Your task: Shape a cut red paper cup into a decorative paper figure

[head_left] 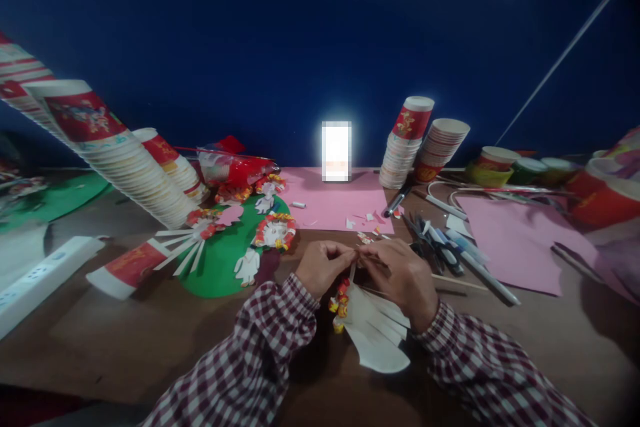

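A paper cup cut into strips (373, 340) lies in front of me, its white inner side showing. Several of its strips are rolled into small red and yellow curls (342, 303) on the left side. My left hand (323, 269) is closed, thumb and finger pinching the tip of one upright strip. At the same tip my right hand (400, 277) is closed too, its fingers meeting the left ones. The very end of the strip is hidden between the fingertips. Just beyond the hands lie small paper scraps (367, 237).
Green paper (215, 280) at left holds a finished curled ring (275, 232) and white paper figures (247, 267). A cut cup (131, 268), leaning cup stacks (125, 153) and a power strip (40, 277) stand left. Scissors and pens (445, 247) lie right, near pink paper (515, 240).
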`<state>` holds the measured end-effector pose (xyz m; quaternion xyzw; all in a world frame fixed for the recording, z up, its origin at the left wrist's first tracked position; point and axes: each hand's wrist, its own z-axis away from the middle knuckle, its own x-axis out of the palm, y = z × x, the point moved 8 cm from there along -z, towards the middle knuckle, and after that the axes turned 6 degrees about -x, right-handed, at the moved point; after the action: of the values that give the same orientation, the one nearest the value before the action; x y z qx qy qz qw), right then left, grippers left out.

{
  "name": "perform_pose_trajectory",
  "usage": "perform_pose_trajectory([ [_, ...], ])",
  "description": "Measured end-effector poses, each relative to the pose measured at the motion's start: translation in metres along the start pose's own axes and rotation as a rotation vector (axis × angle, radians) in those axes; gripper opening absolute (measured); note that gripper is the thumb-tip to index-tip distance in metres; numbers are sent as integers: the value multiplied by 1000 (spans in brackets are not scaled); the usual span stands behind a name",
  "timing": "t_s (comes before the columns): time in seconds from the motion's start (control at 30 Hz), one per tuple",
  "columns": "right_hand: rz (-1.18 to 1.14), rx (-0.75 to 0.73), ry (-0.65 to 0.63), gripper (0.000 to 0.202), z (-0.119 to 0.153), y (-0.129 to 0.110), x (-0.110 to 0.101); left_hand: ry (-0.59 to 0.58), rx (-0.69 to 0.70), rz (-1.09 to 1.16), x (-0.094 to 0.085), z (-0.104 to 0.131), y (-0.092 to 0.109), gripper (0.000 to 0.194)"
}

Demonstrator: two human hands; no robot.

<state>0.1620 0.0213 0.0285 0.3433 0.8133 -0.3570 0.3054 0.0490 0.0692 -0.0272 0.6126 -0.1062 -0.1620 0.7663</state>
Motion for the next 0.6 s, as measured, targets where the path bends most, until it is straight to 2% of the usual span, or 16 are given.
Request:
perform_pose_trajectory([
  [0.4,25,41,-31,19,1,1,3,8,-25,110,0,-1,-4,29],
  [0.6,-29,13,-31,19,-1,-3,1,-57,23,154,0,-1,-1,44],
])
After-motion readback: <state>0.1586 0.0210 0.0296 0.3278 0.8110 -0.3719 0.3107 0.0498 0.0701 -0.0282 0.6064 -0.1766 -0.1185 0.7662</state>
